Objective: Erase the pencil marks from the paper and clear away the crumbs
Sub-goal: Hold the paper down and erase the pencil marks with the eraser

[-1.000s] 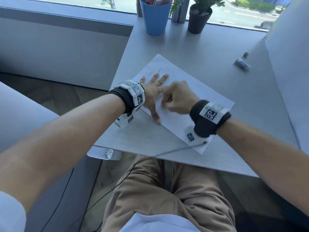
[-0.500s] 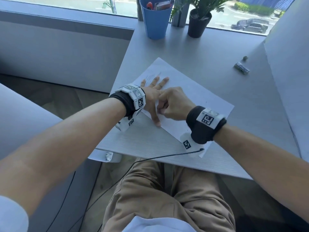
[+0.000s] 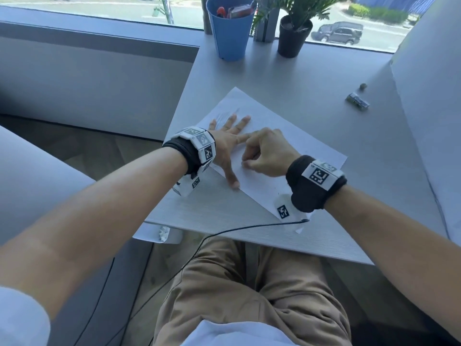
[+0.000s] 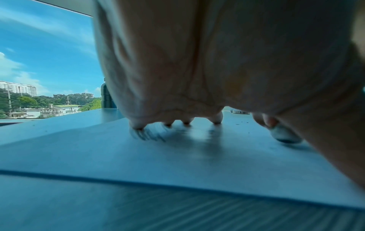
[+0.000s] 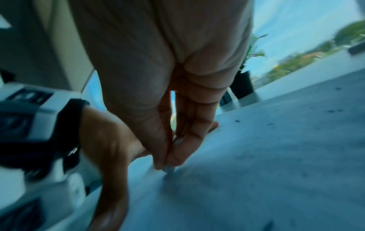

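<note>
My left hand (image 3: pixel 225 143) lies flat, pinning thin, crease-prone paper (image 3: pixel 287 136) mid-frame; right hand (image 3: pixel 267 153) pinches the eraser (image 4: pixel 284 132).

This looks like an office or study corner by a big window. A pale grey tabletop (image 3: pixel 311 78) runs up to the glass, and at its far edge stand a blue cup (image 3: pixel 230 33) of pens and a small potted plant (image 3: pixel 295 33). Grey partition walls (image 3: pixel 94 78) flank it. Outside are a road, a parked car (image 3: pixel 336 33), trees and apartment blocks (image 4: pixel 18 88).
</note>
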